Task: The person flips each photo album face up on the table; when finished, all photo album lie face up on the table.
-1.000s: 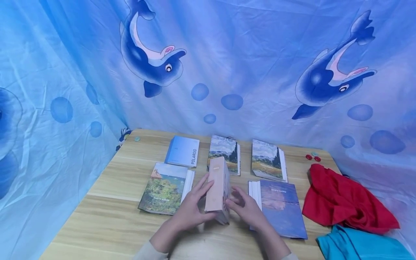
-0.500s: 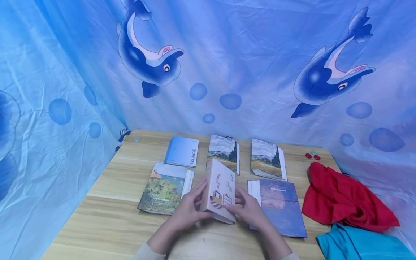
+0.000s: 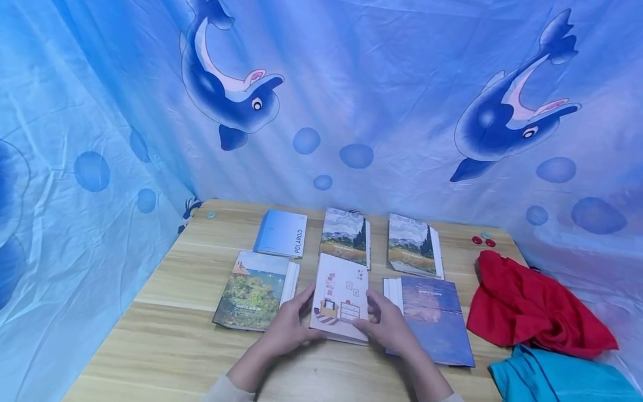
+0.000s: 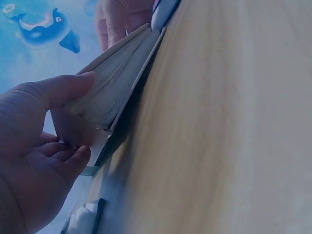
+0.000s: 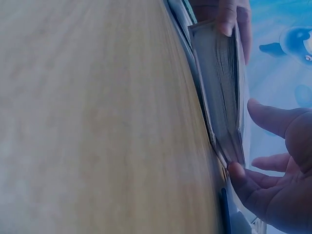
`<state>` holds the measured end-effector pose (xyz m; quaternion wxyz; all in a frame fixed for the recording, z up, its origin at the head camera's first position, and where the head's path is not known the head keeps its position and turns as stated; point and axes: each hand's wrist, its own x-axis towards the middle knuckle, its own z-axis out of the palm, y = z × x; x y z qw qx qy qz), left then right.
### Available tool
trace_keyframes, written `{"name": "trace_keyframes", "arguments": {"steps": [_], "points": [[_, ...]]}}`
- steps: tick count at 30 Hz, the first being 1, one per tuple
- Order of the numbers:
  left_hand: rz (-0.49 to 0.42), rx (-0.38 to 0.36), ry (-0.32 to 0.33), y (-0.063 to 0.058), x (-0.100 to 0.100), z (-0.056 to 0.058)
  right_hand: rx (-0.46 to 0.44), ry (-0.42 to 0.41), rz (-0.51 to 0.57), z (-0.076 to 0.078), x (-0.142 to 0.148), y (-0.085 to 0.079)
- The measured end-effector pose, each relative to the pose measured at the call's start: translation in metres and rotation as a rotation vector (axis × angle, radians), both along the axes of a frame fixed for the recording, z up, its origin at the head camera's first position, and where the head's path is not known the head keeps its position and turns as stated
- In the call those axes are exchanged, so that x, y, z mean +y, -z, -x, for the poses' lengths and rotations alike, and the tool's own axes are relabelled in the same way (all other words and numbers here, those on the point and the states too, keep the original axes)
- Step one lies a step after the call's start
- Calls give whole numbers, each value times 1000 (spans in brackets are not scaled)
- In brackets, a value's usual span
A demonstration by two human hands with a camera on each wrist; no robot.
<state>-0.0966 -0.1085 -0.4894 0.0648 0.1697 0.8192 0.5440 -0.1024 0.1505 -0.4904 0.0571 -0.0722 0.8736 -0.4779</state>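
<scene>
A pale pink photo album (image 3: pixel 341 293), its cover drawn with a chair and a chest of drawers, is between both hands at the middle of the table, cover up. My left hand (image 3: pixel 287 329) grips its left side, with the thumb (image 4: pixel 73 90) at the near edge of the cover and fingers by the spine. On the other side, my right hand (image 3: pixel 390 324) holds the right edge, thumb on the cover and a fingertip (image 5: pixel 237 170) at the lower corner. Page edges of the album (image 5: pixel 222 87) face the wrist cameras; its underside is close over the wooden table (image 3: pixel 166 318).
A green garden-scene photo album (image 3: pixel 256 290) lies left, a purple-blue one (image 3: pixel 434 324) right. Behind are a blue Polaroid album (image 3: pixel 282 233) and two landscape-covered albums (image 3: pixel 344 234). Red cloth (image 3: pixel 532 307) and teal cloth (image 3: pixel 557 377) lie right, near red discs (image 3: pixel 476 240).
The pink album has turned from standing on edge with its spine showing to lying nearly flat, its illustrated cover now facing up. Both hands have stayed around it.
</scene>
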Motion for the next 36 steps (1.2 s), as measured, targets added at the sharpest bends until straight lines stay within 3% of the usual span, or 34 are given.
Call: {"name": "trace_keyframes", "arguments": {"steps": [6, 12, 18, 25, 32, 36], "points": [[4, -13, 11, 6, -3, 0, 14, -9, -27, -1, -2, 0], [14, -19, 28, 4, -5, -1, 9, -23, -25, -2, 1, 3], [80, 6, -33, 1, -7, -2, -33, -38, 7, -2, 6, 2], [97, 5, -107, 1, -6, -2, -49, -30, 38, -2, 8, -1], [167, 72, -148, -3, -2, 0, -34, -10, 68, -2, 9, -1], [213, 136, -129, -6, 5, 2, -8, 18, 77, -1, 13, -1]]}}
